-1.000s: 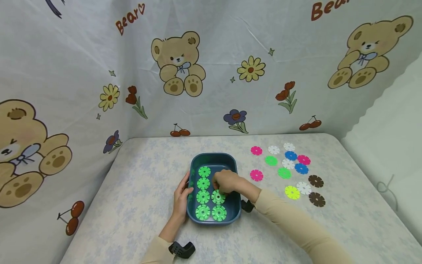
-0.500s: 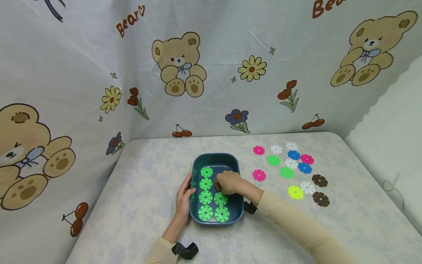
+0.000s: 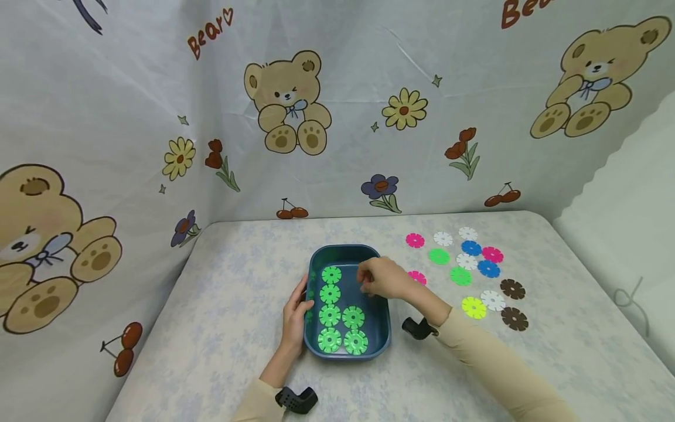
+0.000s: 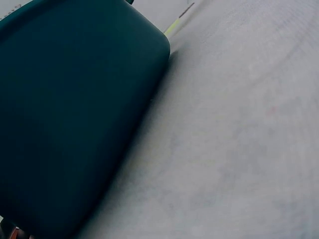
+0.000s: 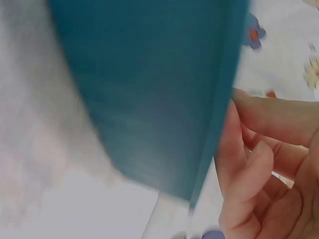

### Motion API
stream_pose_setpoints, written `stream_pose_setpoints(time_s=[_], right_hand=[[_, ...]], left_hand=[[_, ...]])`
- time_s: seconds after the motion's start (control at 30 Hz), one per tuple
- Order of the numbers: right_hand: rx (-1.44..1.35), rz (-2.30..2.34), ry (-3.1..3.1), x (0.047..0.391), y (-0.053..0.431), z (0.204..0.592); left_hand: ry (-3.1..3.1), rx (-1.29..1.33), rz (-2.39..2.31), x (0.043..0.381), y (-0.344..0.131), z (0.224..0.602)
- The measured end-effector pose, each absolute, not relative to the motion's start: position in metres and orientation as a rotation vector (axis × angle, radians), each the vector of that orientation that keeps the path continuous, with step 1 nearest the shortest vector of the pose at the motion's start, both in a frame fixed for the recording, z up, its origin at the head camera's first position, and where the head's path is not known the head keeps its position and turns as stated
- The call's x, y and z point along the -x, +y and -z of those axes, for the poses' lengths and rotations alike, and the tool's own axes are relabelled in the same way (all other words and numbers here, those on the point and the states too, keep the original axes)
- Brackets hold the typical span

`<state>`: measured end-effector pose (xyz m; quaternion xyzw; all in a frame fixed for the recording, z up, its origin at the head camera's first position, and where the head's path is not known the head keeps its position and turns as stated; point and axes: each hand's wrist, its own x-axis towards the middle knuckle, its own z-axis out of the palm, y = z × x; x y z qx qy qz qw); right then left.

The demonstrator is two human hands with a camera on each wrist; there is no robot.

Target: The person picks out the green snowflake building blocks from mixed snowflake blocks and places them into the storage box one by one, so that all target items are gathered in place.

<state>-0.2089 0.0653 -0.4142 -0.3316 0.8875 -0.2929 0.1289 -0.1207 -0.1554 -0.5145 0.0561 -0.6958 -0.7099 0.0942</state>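
A dark blue rectangular tub (image 3: 346, 356) rests on the table. Several green notched plastic discs (image 3: 330, 316) lie inside it, in a left column and a shorter one beside it. My left hand (image 3: 293, 319) holds the tub's left side, fingers along the outer wall and thumb at the rim. Over the right rim hovers my right hand (image 3: 387, 278), its fingers loosely bent with no disc showing in them. In the right wrist view the tub's wall (image 5: 144, 99) hides some of those fingertips (image 5: 261, 157).
To the right lie loose notched discs: pink (image 3: 415, 240), white (image 3: 443, 238), green (image 3: 439, 257), blue (image 3: 488, 269), yellow (image 3: 474, 308) and brown (image 3: 514, 319). A bear-print cloth (image 3: 337, 176) hangs behind the table (image 3: 253, 264).
My right hand has lifted from inside the tub and moved right and up to its right rim, uncovering the green disc beneath it. My left hand keeps its place.
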Motion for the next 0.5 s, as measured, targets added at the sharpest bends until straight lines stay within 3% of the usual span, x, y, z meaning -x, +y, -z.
stream_pose_setpoints(time_s=[0.2,0.5], right_hand=[[0.687,0.999,2.650,0.223,0.115,0.409],[0.177,0.805,2.783,0.242,0.211,0.420]], left_hand=[[-2.065,-0.168,2.096,0.122,-0.156,0.514],[-2.076,-0.175,2.094,0.121,-0.155,0.514]])
